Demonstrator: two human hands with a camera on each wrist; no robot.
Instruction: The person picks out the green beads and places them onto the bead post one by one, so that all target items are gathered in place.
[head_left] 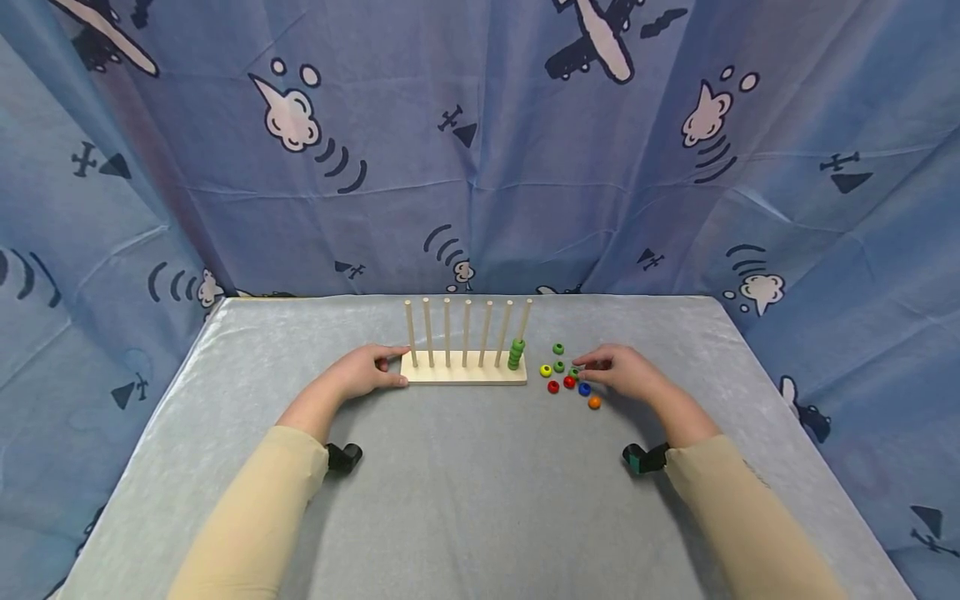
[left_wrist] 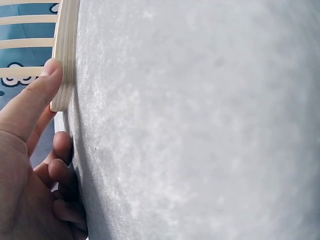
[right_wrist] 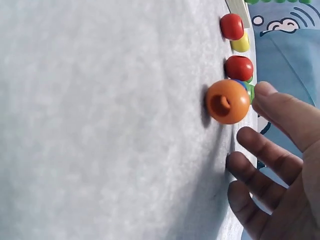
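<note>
The left hand (head_left: 365,371) grips the left end of the wooden base (head_left: 457,377) with thumb and forefinger, a hold that should be firm while the right hand (head_left: 626,372) takes the green bead (head_left: 573,373) by its sides without nudging the red bead (head_left: 569,382) or blue bead (head_left: 584,389) beside it. The right fingers stand apart about that green bead, on the table (head_left: 487,500) right of the base; whether they touch it cannot be told, as the orange bead (right_wrist: 236,107) hides much there in the right wrist view.
</note>
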